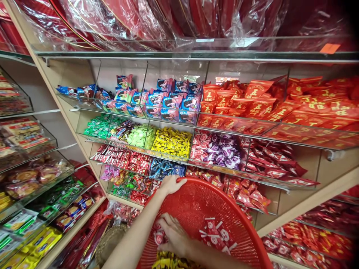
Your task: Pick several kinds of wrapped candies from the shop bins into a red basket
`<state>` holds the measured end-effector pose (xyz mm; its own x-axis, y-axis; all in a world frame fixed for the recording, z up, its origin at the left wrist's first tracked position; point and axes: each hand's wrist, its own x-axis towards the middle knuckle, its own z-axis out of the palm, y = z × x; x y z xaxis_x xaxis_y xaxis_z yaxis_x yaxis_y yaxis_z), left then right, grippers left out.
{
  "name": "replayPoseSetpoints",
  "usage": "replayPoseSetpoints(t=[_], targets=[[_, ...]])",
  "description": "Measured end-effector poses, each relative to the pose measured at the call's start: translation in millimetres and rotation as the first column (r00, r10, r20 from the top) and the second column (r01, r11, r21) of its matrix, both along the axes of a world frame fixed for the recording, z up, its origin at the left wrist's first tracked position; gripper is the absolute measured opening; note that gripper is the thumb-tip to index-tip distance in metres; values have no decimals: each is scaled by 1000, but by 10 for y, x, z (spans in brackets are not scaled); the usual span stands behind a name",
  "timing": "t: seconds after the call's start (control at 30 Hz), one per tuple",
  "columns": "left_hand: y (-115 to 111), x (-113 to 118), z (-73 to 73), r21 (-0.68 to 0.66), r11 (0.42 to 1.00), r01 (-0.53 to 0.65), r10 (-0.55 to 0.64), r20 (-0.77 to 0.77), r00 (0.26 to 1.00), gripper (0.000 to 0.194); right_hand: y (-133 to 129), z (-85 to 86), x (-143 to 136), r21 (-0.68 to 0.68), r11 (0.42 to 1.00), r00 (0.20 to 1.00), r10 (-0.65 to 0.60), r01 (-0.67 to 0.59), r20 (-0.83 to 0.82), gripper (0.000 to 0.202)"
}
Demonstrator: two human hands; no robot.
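A large red mesh plastic basket (218,190) tilts in front of the shelves. My left hand (169,185) is closed over its far rim, fingers hooked at the edge. Inside the basket, my right hand (175,235) curls its fingers around some red-and-white wrapped candies (159,237) near the left wall. More red-and-white wrapped candies (217,235) lie in a loose group to the right of that hand. Yellow wrapped candies (171,260) show at the bottom of the frame, partly hidden by my right forearm.
Glass-fronted shelves hold yellow candies (171,143), purple-and-white candies (227,151), blue-and-pink cookie packs (169,101) and orange-red packets (260,98). A glass shelf edge (182,55) runs above. Side shelves stand left and right; a woven basket (109,241) sits low at left.
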<state>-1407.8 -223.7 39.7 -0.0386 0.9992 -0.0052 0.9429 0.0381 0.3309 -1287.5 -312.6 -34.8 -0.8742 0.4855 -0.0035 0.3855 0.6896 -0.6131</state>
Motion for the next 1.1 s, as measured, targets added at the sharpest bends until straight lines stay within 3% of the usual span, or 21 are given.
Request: replayPoseSetpoints(t=[0.17,0.47,0.57,0.67,0.73,0.83,0.97,1.1], targets=[[-5,17,1,-9,999,-36,36,12,999,69,-29,27,-45,21,1000,999,-14,13,31,68],[-14,10,-10,35,999,-2,2,8,1000,68,-113,88,-2,-66,998,1000,13,-14,-21,61],[-13,2,-28,42,999,-4,3,6,1000,67,-77,191,35,-42,999,999,25,-26,-33,63],[-11,-7,-37,48,999,-6,6,-3,1000,64,75,517,143,70,997,996,23,-17,-89,51],[-8,-14,-37,39,999,5,-4,-13,1000,60,252,847,263,195,980,982,3,35,-188,35],[-4,-15,-32,31,999,18,-18,-14,1000,59,622,1392,479,361,910,912,-42,203,-408,22],[-11,2,-29,45,999,-23,23,2,1000,66,1229,1930,708,449,739,804,-208,503,-557,22],[-23,10,-32,48,998,-35,34,17,999,67,1766,2159,732,584,542,796,-438,605,-418,46]])
